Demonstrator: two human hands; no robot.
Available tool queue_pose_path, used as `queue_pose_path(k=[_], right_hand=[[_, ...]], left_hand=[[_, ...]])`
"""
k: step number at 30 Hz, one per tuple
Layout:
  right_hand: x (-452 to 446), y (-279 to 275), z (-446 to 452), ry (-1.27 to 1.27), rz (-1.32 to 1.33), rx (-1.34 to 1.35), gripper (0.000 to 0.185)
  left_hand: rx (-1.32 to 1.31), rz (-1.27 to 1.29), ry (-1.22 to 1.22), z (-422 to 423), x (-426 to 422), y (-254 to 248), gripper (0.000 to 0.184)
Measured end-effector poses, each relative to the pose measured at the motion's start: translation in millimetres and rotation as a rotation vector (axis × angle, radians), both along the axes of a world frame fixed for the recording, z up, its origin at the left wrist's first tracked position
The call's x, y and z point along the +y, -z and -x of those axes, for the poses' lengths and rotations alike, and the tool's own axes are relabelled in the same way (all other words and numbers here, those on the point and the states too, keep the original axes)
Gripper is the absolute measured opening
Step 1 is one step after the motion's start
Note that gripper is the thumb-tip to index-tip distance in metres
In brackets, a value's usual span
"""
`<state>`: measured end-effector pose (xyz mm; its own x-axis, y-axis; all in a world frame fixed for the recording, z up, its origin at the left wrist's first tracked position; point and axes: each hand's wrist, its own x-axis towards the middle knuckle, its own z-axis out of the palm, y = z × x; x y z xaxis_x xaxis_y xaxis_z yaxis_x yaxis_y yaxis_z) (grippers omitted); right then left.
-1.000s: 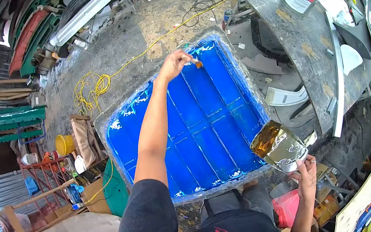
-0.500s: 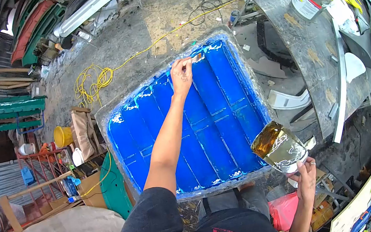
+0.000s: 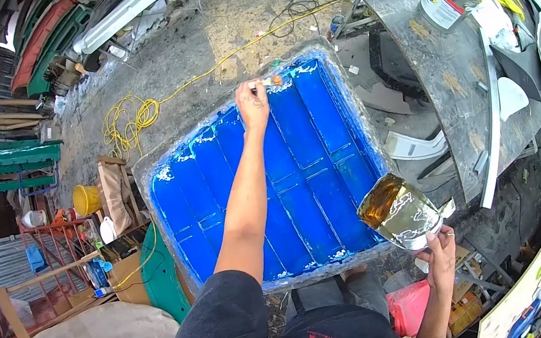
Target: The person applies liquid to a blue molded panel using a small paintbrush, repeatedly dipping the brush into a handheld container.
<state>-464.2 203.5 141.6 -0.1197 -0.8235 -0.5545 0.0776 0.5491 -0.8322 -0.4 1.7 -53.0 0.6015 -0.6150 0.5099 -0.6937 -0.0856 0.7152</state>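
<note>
My left hand [image 3: 252,105] is closed around a paintbrush [image 3: 277,80], its bristles at the far inner edge of a large blue mold [image 3: 303,195]. The mold looks wet and glossy, with ribs across its floor and bright glints along the edges. At the near right corner, my right hand [image 3: 439,257] grips the rim of a cut-open clear container [image 3: 406,222]. It is tilted, and amber liquid shows at its far end. Part of the brush handle is hidden by my left fingers.
A yellow cable [image 3: 135,119] lies coiled on the floor beyond the mold. On the right, a dark table [image 3: 438,64] bears a white bucket [image 3: 441,6] with green gloves on it. A yellow bucket [image 3: 86,199] stands left, and a pink bag [image 3: 409,306] lies below my right hand.
My left hand has moved the brush a little left along the mold's far edge. The view has shifted slightly, and the container in my right hand appears a bit farther left.
</note>
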Motion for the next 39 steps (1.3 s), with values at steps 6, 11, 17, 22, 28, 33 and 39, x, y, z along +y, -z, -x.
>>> queue_pose_path(k=[6,11,17,22,28,33,39], right_hand=[[-50.9,6.9,-31.5,-0.116,0.04,0.027,0.051],[-106.3,13.6,-79.3,-0.22,0.093,0.006,0.048],[-151.2,20.8,-128.6,-0.305,0.124,0.047,0.059],[-188.3,46.8,-162.3,-0.395,0.134,0.199,0.069],[-200.0,62.1,-203.8,-0.357,0.312,0.257,0.068],[-208.0,55.7,-217.6,-0.335,0.236,0.253,0.076],[-211.5,68.5,-217.0,-0.281,0.216,0.262,0.065]], left_hand=[[0.082,0.003,0.0,-1.5,19.4,-47.4,0.017],[0.035,-0.069,0.076,-0.2,1.9,-20.0,0.021],[0.019,-0.045,0.009,-29.4,32.0,-35.9,0.019],[0.395,-0.028,0.276,2.0,52.0,-124.8,0.017],[-0.155,-0.188,0.722,20.3,35.1,-111.5,0.008],[0.301,-0.167,0.658,8.1,29.5,-89.4,0.01],[0.622,-0.112,0.319,-32.2,15.9,-62.2,0.019]])
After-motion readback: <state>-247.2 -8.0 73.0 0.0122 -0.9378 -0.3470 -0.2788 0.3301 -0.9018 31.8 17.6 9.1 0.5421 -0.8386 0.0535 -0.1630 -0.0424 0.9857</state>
